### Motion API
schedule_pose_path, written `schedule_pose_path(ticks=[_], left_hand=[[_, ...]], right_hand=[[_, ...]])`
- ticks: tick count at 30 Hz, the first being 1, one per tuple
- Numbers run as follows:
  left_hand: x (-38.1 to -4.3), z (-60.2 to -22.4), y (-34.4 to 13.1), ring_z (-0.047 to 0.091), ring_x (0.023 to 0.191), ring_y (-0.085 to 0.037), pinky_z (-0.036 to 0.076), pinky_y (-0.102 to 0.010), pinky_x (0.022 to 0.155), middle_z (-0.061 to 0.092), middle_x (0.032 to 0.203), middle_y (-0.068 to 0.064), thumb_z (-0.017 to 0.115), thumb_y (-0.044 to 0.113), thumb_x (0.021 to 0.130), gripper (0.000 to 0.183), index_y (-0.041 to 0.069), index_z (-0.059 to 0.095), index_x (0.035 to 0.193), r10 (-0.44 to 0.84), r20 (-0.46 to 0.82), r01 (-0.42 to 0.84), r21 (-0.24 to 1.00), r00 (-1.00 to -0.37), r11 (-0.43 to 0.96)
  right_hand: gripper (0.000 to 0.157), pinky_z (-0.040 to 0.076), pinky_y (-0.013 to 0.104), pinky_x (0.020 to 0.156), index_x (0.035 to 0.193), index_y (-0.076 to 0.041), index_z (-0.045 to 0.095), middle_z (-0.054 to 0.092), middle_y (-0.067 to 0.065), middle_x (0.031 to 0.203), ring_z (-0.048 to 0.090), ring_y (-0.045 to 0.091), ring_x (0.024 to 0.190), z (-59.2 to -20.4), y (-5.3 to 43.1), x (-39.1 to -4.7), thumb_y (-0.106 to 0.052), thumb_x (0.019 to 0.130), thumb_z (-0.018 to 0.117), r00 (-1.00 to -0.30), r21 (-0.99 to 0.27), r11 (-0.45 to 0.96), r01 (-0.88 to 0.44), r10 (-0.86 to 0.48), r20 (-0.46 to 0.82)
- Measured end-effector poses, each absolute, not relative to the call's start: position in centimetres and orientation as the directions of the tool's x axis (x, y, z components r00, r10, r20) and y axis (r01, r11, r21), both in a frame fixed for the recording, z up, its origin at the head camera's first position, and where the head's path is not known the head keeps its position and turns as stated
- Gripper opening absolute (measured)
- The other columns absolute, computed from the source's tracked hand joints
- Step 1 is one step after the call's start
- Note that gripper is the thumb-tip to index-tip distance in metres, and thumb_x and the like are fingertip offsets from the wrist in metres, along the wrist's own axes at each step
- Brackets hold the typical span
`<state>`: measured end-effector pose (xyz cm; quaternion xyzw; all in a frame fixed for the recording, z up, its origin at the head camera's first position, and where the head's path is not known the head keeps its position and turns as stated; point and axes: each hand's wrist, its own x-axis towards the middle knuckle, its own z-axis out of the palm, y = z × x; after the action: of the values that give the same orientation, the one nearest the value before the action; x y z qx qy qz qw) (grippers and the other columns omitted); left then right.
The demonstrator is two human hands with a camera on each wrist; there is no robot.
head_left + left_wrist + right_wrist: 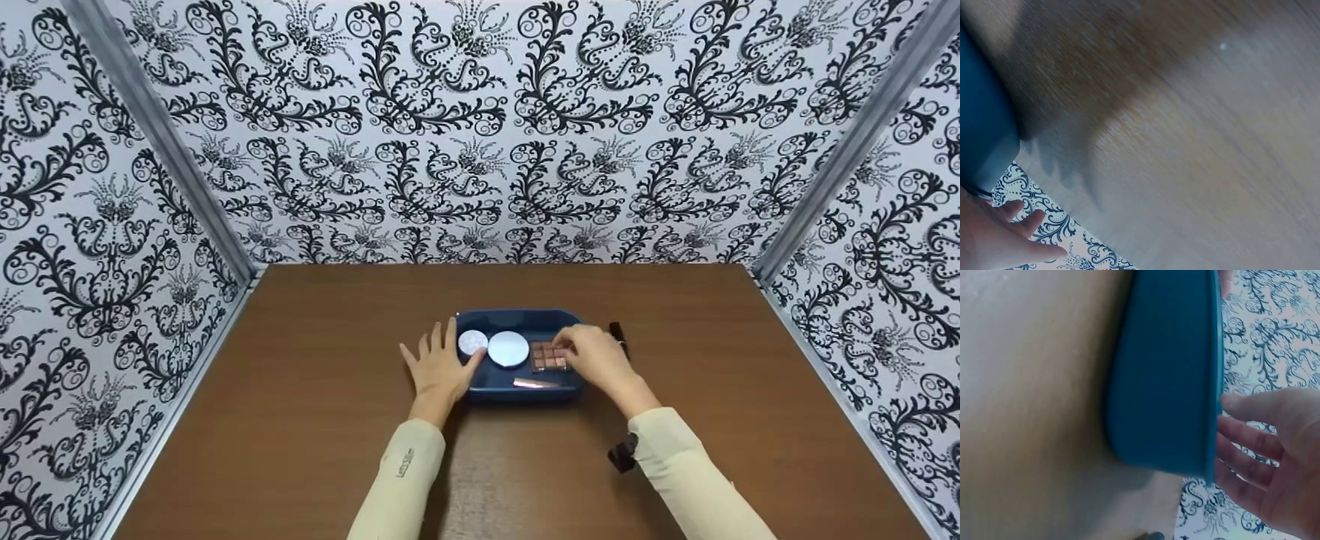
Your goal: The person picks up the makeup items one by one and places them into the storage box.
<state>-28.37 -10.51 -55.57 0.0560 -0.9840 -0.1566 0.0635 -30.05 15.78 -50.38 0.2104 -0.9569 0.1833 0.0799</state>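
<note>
A dark blue basin (517, 394) stands mid-table. Inside it are a small round white compact (472, 343), a larger round pale compact (508, 349), a pinkish-brown eyeshadow palette (550, 358) and a slim rose-gold stick (535, 383). My left hand (441, 367) rests at the basin's left end, fingers spread, thumb reaching over the rim beside the small compact. Over the right rim reaches my right hand (598, 358), its bent fingers pinching the palette's right side. In the right wrist view, the basin's wall (1165, 377) hides the fingertips.
A black tube-like item (618, 337) lies on the brown wooden table (322, 420) just right of the basin, partly behind my right hand. Patterned walls (472, 180) enclose the table at the back and both sides.
</note>
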Motion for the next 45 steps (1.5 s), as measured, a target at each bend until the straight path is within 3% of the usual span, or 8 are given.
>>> schedule_pose_path(ticks=[7,10,19,22,28,32,39,45], left_hand=[[-28.4,-55.7,-10.5,0.036,0.146,-0.039,0.009,-0.072,0.118,0.034,0.162,-0.011,0.038,0.077,0.090,0.089,0.025,0.023,0.160,-0.128,0.102,-0.090,0.319,-0.987,0.943],[-28.4,-55.7,-10.5,0.037,0.145,-0.039,0.010,-0.072,0.118,0.035,0.161,-0.011,0.039,0.077,0.090,0.089,0.025,0.024,0.160,-0.128,0.108,-0.088,0.315,-0.986,0.945],[-28.3,-55.4,-10.5,0.038,0.144,-0.040,0.010,-0.073,0.117,0.036,0.160,-0.013,0.042,0.075,0.091,0.087,0.024,0.026,0.159,-0.130,0.123,-0.083,0.328,-0.984,0.941],[-28.4,-55.6,-10.5,0.036,0.145,-0.040,0.009,-0.072,0.118,0.035,0.161,-0.012,0.040,0.076,0.090,0.088,0.024,0.025,0.159,-0.132,0.111,-0.089,0.325,-0.985,0.941],[-28.6,-56.1,-10.5,0.035,0.147,-0.038,0.009,-0.072,0.118,0.033,0.162,-0.010,0.037,0.079,0.090,0.089,0.026,0.021,0.160,-0.136,0.087,-0.104,0.304,-0.987,0.947],[-28.7,-55.9,-10.5,0.036,0.146,-0.039,0.009,-0.072,0.118,0.034,0.162,-0.011,0.040,0.077,0.090,0.088,0.026,0.023,0.160,-0.137,0.093,-0.102,0.312,-0.986,0.945],[-28.7,-55.9,-10.4,0.035,0.146,-0.040,0.007,-0.072,0.118,0.034,0.162,-0.012,0.041,0.076,0.090,0.088,0.025,0.024,0.160,-0.132,0.093,-0.094,0.335,-0.987,0.938],[-28.6,-56.0,-10.5,0.035,0.146,-0.040,0.007,-0.071,0.118,0.033,0.162,-0.011,0.041,0.076,0.090,0.088,0.025,0.022,0.160,-0.136,0.085,-0.101,0.329,-0.987,0.939]], right_hand=[[0.012,0.056,0.054,0.077,0.097,-0.010,0.075,0.074,0.011,0.098,0.070,0.036,0.092,-50.2,18.2,-30.7,-0.010,0.087,0.071,-0.910,-0.336,0.885,-0.321,-0.190,0.369],[0.015,0.055,0.057,0.077,0.101,-0.008,0.075,0.071,0.015,0.102,0.069,0.040,0.094,-50.8,19.7,-31.0,-0.010,0.087,0.070,-0.923,-0.337,0.908,-0.250,-0.117,0.367],[0.041,0.053,0.062,0.086,0.136,-0.005,0.059,0.049,0.029,0.138,0.051,0.051,0.120,-53.6,22.7,-30.8,-0.017,0.097,0.063,-0.999,-0.307,0.951,-0.028,-0.017,0.039],[0.045,0.053,0.060,0.086,0.136,0.002,0.056,0.050,0.031,0.136,0.052,0.051,0.119,-54.2,23.2,-30.7,-0.017,0.096,0.064,-0.999,-0.289,0.957,-0.024,-0.013,0.042],[0.039,0.056,0.057,0.079,0.121,0.009,0.057,0.064,0.031,0.115,0.064,0.049,0.099,-55.1,23.8,-30.9,-0.012,0.091,0.070,-0.992,-0.298,0.954,-0.027,0.010,0.122],[0.028,0.056,0.057,0.074,0.115,0.007,0.061,0.067,0.029,0.106,0.067,0.047,0.089,-55.2,24.2,-30.8,-0.007,0.091,0.067,-0.989,-0.376,0.926,-0.029,0.028,0.144],[0.027,0.046,0.060,0.091,0.120,0.003,0.066,0.069,0.026,0.114,0.065,0.043,0.101,-54.0,25.1,-30.8,-0.009,0.096,0.060,-0.988,-0.630,0.772,0.078,0.143,0.052],[0.024,0.052,0.043,0.083,0.114,-0.002,0.072,0.074,0.020,0.109,0.070,0.036,0.100,-51.9,24.2,-30.8,-0.012,0.094,0.063,-0.958,-0.746,0.665,0.041,0.239,0.161]])
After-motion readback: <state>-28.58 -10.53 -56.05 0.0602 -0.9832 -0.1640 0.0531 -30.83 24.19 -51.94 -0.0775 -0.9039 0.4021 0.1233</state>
